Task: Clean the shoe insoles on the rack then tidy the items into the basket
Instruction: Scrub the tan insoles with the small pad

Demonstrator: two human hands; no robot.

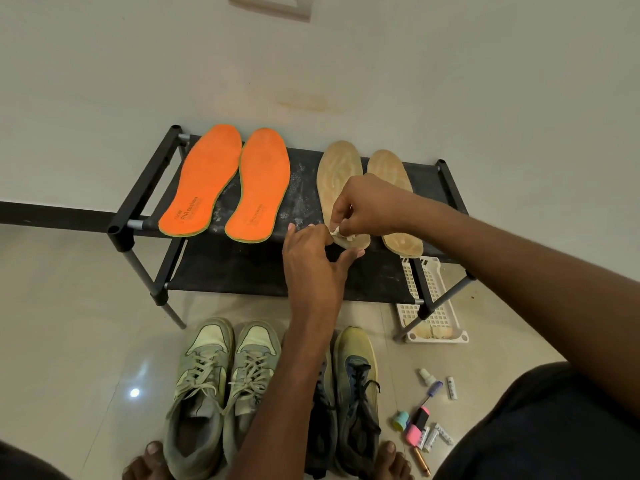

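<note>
Floor nearest you: a grey-green lace-up sneaker pair (221,386), a dark sneaker pair with yellowed toes (349,403), and scattered small items (426,424) (batteries, a pink-capped tube, a pen) to your right. Beyond those, a white slotted plastic basket (429,303) lies on the tiles, partly under the right end of the black fabric-shelved rack (304,188).

At the rack's front edge, your left hand (311,258) has its fingers loosely curled, thumb and fingertips meeting at the heel of the nearer tan worn insole (337,181); it appears to steady that heel, though I cannot tell how firm the hold is. Your right hand (367,206) pinches a small white wipe (337,232) against the same heel.

Key relation: this insole's long axis runs away from you, heel at your grip, toe toward the wall. A wiping stroke would likely travel forward along it. The second tan insole (394,202) lies just beside, under your right forearm. Two orange foam insoles (228,181) lie well apart to the left, nearer your left hand.
</note>
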